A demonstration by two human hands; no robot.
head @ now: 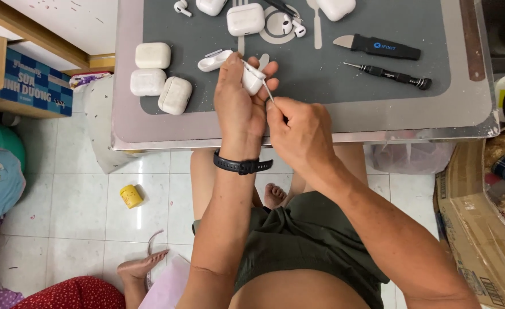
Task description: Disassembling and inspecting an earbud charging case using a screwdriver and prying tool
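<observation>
My left hand (238,97) grips a small white earbud case (253,80) just above the table's near edge. My right hand (298,129) pinches a thin metal pick (268,90) whose tip touches the case. An open white case (215,59) lies on the grey mat (321,74) just left of my left hand. A black band sits on my left wrist.
Three closed white cases (160,77) lie at the mat's left. More cases and loose earbuds (247,17) sit at the back. A black pry tool (378,47) and a screwdriver (390,75) lie at right. Another person's foot (141,268) and a yellow cup (130,195) are on the floor; a cardboard box (475,229) stands at right.
</observation>
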